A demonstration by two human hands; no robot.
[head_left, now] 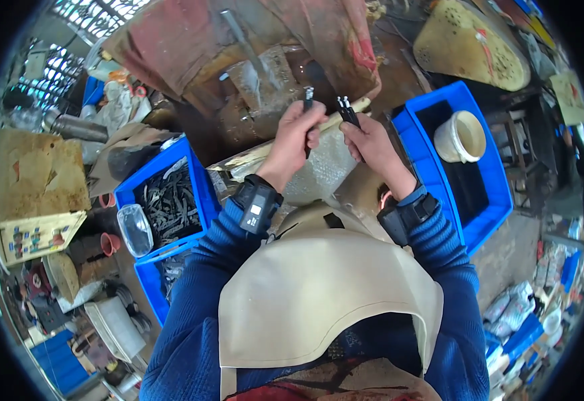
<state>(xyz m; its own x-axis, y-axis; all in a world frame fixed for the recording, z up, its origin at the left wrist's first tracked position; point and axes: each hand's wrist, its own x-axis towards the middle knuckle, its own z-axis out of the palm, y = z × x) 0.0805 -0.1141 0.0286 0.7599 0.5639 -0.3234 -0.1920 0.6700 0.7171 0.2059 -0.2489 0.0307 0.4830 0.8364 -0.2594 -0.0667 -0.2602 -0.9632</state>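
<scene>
My left hand [293, 138] is closed round a slim dark strip [308, 101] with a shiny metal tip, held upright. Close beside it, my right hand [372, 146] pinches a few similar dark strips [347, 112], their bright tips pointing away from me. The two hands are apart, above a wet, translucent sheet [319, 167] and a pale wooden stick [255, 158]. Beyond them a metal pipe [244, 41] slants over a wet, stained basin area [258, 87]. The exact kind of the strips cannot be made out.
To the left, a blue bin [202, 180] holds many dark strips [168, 200], with a clear plastic tub [134, 230] at its edge. At right, another blue bin [442, 177] carries a whitish bucket [447, 138]. Reddish cloth [165, 47] drapes behind the basin area.
</scene>
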